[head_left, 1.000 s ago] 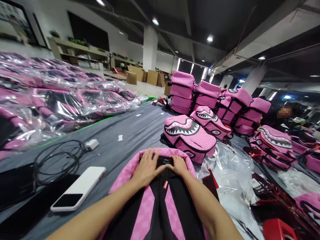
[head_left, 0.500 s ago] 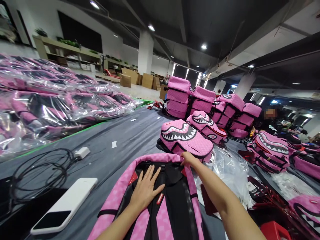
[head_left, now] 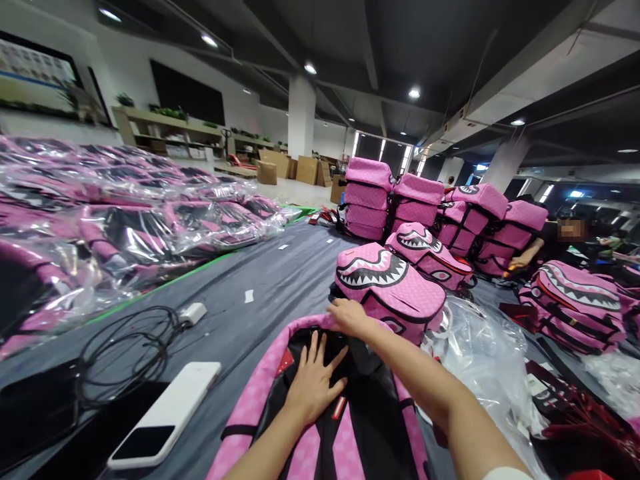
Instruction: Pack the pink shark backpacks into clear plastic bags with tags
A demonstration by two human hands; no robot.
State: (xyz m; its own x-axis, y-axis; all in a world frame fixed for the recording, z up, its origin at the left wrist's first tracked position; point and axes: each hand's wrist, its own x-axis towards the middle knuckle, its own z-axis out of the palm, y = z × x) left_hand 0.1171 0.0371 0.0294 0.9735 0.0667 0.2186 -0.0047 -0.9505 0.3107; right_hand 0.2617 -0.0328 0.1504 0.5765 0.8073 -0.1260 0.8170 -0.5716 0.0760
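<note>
Grip, right hand [head_left: 350,319]: closed, fingers curled over the pink top rim of a backpack [head_left: 246,400]. Grip, left hand [head_left: 316,383]: open, fingers spread, palm down on the black back panel, just beside a small red-and-white tag [head_left: 339,407]. Backpack: one, pink checked with black, lying at the near edge of the view, back panel up, on a bench covered in grey cloth [head_left: 285,273]. To its left: one white device [head_left: 167,410] with a glossy black end; one coil of black cable [head_left: 125,353]; one white adapter [head_left: 193,313]; farther off, many pink bags in clear wrap [head_left: 135,230], piled. Beyond its top: two backpacks with printed shark mouths, the nearer [head_left: 395,287] partly in front of the farther [head_left: 430,257]; behind these, stacked pink backpacks [head_left: 367,200]. To its right: loose clear plastic [head_left: 483,367]; dark red tags [head_left: 585,407], heaped; another shark-mouth backpack [head_left: 575,303]; one person [head_left: 565,243], an arm reaching beside the stacks.
</note>
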